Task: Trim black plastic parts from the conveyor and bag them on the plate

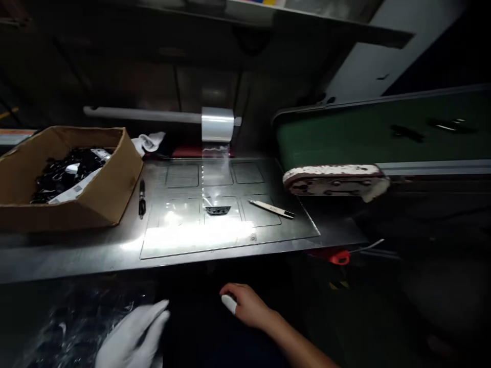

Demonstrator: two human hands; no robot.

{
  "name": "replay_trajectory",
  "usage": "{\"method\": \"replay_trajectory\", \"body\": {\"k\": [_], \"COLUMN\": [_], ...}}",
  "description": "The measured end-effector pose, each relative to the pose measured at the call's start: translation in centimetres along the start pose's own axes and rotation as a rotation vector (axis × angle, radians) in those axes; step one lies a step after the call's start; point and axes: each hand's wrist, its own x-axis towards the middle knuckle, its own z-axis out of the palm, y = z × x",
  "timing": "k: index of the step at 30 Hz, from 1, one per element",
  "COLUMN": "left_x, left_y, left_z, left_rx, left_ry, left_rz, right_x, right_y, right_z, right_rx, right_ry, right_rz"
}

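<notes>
Our gloved left hand [132, 335], lower left of the frame, is slack and looks to hold nothing; our right hand [245, 305], lower centre, is half curled, and we cannot tell whether anything is inside. The small black part [218, 210] lies on the tabletop [95, 255] at mid-frame. We judge it light, stiff and perhaps slick, best pinched by its two short ends. Its long axis runs left to right, the longer edge facing the frame's top.
</notes>
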Motion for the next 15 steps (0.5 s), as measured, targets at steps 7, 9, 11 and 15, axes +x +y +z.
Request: {"method": "replay_trajectory", "body": {"k": [7, 9, 11, 15], "left_x": [17.3, 19.7, 20.7, 22.0], "left_y": [15.8, 17.0, 17.2, 17.1], "left_z": [2.8, 3.7, 4.4, 4.5], "left_rx": [0.245, 0.311, 0.364, 0.384], "left_ry": [-0.248, -0.280, -0.313, -0.392], "left_rz": [0.749, 0.781, 0.804, 0.805], "right_x": [-4.9, -6.1, -7.2, -8.4], "right_y": [1.9, 3.2, 4.7, 7.1], "right_z": [-1.5, -1.9, -2.1, -2.3], "right_rx": [0.101, 0.140, 0.181, 0.244], "right_ry": [0.117, 0.179, 0.234, 0.292], "right_rz": [0.000, 0.037, 0.080, 0.153]}}
